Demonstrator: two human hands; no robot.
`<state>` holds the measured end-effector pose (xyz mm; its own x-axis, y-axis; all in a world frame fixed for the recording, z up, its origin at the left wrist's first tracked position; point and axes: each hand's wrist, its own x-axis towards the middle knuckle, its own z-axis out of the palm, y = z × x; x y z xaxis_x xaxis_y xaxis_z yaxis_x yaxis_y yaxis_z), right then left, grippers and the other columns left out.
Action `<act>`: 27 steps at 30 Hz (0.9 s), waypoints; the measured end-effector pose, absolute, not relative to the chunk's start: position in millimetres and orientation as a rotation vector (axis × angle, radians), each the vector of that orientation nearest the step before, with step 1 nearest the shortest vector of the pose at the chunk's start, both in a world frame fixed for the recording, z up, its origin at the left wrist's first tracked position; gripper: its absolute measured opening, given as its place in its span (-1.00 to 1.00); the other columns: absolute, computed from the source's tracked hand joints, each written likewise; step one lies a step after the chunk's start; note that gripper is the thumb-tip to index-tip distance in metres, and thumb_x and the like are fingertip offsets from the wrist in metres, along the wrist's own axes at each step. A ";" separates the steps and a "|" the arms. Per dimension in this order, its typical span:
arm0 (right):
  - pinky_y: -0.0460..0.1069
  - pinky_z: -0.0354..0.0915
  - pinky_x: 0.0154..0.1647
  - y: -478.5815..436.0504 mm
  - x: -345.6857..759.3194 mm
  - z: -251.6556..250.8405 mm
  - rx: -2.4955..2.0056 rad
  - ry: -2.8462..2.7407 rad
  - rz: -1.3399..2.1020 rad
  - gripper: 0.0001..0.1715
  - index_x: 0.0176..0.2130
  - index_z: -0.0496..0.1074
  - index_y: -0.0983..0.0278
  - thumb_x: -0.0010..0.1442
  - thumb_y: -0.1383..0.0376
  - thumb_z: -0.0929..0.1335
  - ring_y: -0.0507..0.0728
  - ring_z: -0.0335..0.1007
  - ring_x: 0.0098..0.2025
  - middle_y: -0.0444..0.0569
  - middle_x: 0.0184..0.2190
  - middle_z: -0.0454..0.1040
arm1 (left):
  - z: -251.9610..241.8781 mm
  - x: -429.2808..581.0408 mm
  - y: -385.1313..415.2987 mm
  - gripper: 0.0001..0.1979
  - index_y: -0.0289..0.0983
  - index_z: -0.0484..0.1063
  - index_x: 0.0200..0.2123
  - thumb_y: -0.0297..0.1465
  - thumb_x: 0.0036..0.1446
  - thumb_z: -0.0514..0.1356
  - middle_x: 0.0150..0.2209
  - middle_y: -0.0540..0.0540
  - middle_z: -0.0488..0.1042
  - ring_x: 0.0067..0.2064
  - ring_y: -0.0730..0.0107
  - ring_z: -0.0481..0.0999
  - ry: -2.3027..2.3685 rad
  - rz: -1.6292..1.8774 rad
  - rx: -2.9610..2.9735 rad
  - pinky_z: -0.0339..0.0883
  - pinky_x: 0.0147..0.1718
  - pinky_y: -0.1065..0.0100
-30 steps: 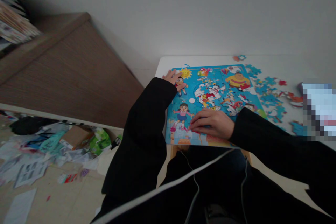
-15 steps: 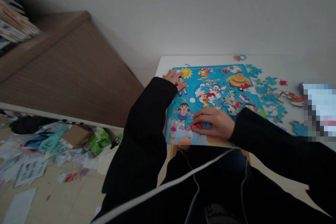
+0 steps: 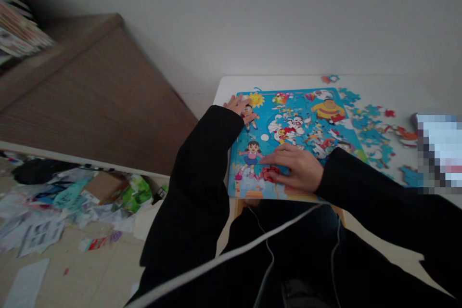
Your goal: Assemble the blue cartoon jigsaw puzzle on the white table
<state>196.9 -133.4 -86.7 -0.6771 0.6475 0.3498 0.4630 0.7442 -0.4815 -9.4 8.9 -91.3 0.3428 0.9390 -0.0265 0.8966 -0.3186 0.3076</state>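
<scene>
On a white table [image 3: 231, 87] beside a brown wooden cabinet [image 3: 101, 96] lies a cartoon jigsaw board [image 3: 299, 125], with most of its picture assembled, though the dim view makes any remaining gaps hard to judge. Many loose blue jigsaw pieces [image 3: 371, 134] remain scattered to its right. The hands are well apart: the open left hand [image 3: 236, 105] rests on the board's upper-left edge, while the right hand [image 3: 294, 168] sits at the lower edge, its fingers [image 3: 277, 175] curled around a red jigsaw piece [image 3: 270, 173].
</scene>
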 end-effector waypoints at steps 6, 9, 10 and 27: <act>0.01 0.32 -0.16 -132.5 197.0 -88.1 -0.830 -2.421 0.474 -0.71 -0.11 0.46 0.23 0.20 0.31 0.25 0.10 0.33 -0.17 -0.06 -0.21 0.53 | -91.2 -9.0 7.9 -0.36 -0.12 0.07 0.22 -0.05 0.12 0.10 0.31 -0.11 -0.09 0.32 0.04 -0.17 1.650 0.242 2.330 -0.17 0.21 -0.05; 0.01 0.31 -0.15 -132.1 197.4 -87.4 -0.834 -2.424 0.473 -0.73 -0.13 0.46 0.24 0.20 0.31 0.26 0.10 0.34 -0.17 -0.06 -0.22 0.53 | -90.6 -8.6 7.3 -0.36 -0.12 0.07 0.22 -0.06 0.12 0.09 0.31 -0.11 -0.09 0.32 0.05 -0.17 1.658 0.240 2.321 -0.18 0.21 -0.05; 0.02 0.31 -0.14 -132.1 197.4 -87.0 -0.842 -2.425 0.472 -0.73 -0.13 0.46 0.25 0.20 0.31 0.26 0.10 0.35 -0.17 -0.06 -0.22 0.53 | -90.1 -8.5 7.1 -0.37 -0.12 0.07 0.22 -0.06 0.13 0.10 0.31 -0.12 -0.10 0.32 0.05 -0.18 1.658 0.236 2.319 -0.18 0.22 -0.05; 0.02 0.30 -0.13 -132.9 197.2 -84.7 -0.886 -2.452 0.517 -0.65 -0.04 0.43 0.19 0.18 0.18 0.30 0.12 0.29 -0.12 -0.08 -0.15 0.51 | -85.5 -6.8 4.6 -0.37 -0.15 0.07 0.23 -0.08 0.13 0.10 0.31 -0.15 -0.11 0.32 0.04 -0.18 1.661 0.205 2.309 -0.17 0.21 -0.06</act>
<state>197.2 -132.9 -84.7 -0.6757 0.6704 0.3067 0.4892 0.7190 -0.4937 -6.8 4.6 -85.5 0.3258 0.9440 -0.0523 0.9028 -0.2942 0.3136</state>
